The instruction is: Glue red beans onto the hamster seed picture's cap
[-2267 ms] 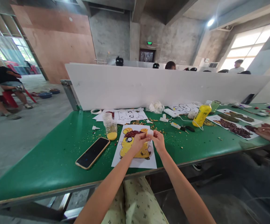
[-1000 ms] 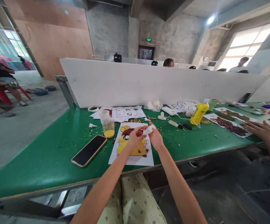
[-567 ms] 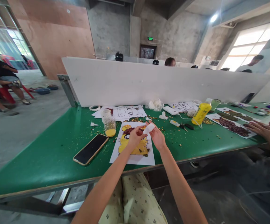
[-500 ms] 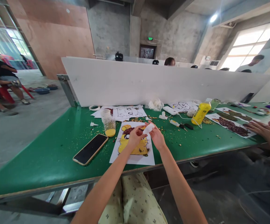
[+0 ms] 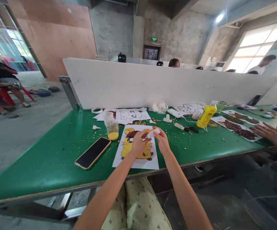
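Head view, clock centred on the picture sheet (image 5: 143, 154). Left hand (image 5: 138, 142) and right hand (image 5: 161, 140) meet over its upper part, both closed on one small white bottle (image 5: 153, 133): left fingers round the eight-o'clock end, right fingertips at the two-o'clock end. Double grip probably there to steady or turn something so slight. Sheet flat before the wearer, near the front edge of the worktop (image 5: 54, 166), presumably for easy reach. Phone (image 5: 93, 153) at nine, clear bottle (image 5: 111, 125) with yellow contents at ten, both just beside the paper, likely set there to leave it uncovered. Loose grains (image 5: 139, 123) scattered around twelve. Yellow bottle (image 5: 206, 117) well apart at two; another person's hands (image 5: 271, 134) farther out at three. White bottle: pale, plain, plastic by the look, held aslant; no label readable, ends masked by fingers, so cannot tell whether capped. Sheet: white margin, yellow animal, dark red crown, yellow ears, one big black-and-white eye showing; rest of face behind the hands.
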A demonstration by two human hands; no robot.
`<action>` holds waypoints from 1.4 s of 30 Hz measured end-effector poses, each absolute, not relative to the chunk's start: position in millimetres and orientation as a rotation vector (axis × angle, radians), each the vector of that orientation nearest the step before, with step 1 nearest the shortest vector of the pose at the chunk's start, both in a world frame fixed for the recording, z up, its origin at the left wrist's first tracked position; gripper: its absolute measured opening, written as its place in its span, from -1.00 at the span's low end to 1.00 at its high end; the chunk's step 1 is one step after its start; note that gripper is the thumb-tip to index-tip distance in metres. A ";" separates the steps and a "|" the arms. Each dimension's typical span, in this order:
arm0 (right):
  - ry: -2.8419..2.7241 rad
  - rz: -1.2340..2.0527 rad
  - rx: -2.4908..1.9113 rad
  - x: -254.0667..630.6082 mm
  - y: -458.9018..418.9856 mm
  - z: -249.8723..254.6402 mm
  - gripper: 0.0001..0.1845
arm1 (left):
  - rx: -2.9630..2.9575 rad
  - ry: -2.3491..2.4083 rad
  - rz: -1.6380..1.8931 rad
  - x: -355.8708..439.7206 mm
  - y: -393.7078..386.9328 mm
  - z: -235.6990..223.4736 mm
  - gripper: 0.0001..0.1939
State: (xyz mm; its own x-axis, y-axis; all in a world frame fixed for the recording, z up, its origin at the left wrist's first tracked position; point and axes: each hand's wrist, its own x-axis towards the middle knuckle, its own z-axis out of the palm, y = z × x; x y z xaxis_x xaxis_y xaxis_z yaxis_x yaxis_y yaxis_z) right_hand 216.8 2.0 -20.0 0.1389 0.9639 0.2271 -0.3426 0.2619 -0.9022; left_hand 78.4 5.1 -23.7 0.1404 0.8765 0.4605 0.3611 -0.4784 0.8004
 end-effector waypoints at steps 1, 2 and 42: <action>-0.957 1.071 -0.838 217.1 3.8 -21.4 -0.70 | 1.939 1.186 1.307 78.6 5.1 -24.0 -0.85; -0.933 1.039 -0.869 217.4 5.6 -22.9 -0.72 | 1.963 1.186 1.290 78.7 5.3 -24.4 -0.87; -1.402 0.327 -1.314 181.1 -14.6 -4.4 -0.74 | 1.624 1.114 1.081 79.4 5.2 -22.0 -0.65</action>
